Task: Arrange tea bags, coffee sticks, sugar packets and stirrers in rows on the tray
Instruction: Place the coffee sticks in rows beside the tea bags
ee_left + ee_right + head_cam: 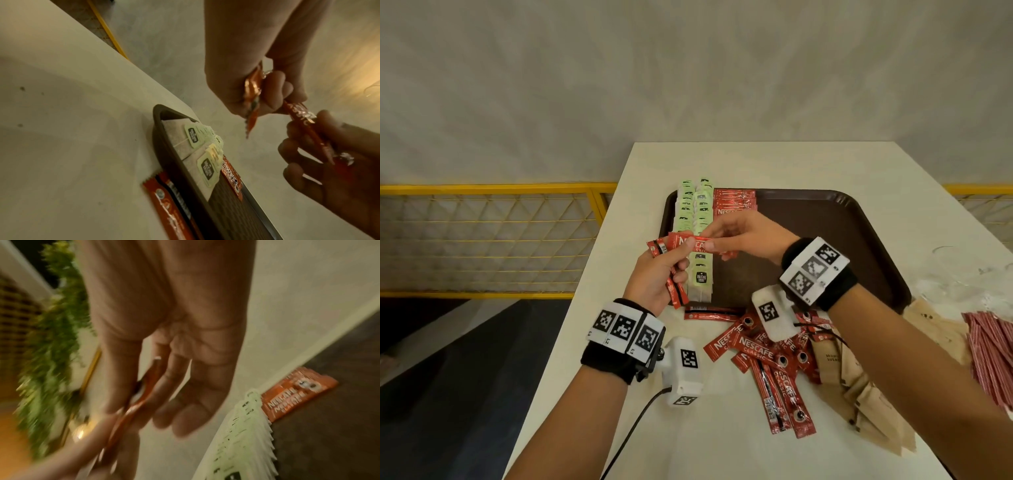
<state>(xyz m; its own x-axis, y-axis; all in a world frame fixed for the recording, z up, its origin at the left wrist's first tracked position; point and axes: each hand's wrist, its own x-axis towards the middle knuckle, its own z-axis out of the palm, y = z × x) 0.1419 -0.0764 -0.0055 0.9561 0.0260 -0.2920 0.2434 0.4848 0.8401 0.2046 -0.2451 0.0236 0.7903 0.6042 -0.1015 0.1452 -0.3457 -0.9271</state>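
Note:
Over the tray's near-left corner, my left hand (683, 260) grips a small bundle of red coffee sticks (674, 291). My right hand (710, 240) pinches one red coffee stick (697, 244) lying crosswise on top of that bundle. In the left wrist view the left hand (261, 97) clasps the sticks (252, 92) and right fingers (298, 146) hold the single stick (302, 117). On the brown tray (825, 222), green-tagged tea bags (693, 212) form two rows along the left side, with a short row of coffee sticks (734, 202) beside them. The right wrist view is blurred.
Loose coffee sticks (767, 356) lie on the white table (602, 377) in front of the tray, one (164, 203) right against its rim. Brown sugar packets (859, 387) and red stirrers (993, 353) are piled at the right, beyond clear plastic wrap (962, 274). A yellow railing (482, 240) stands left.

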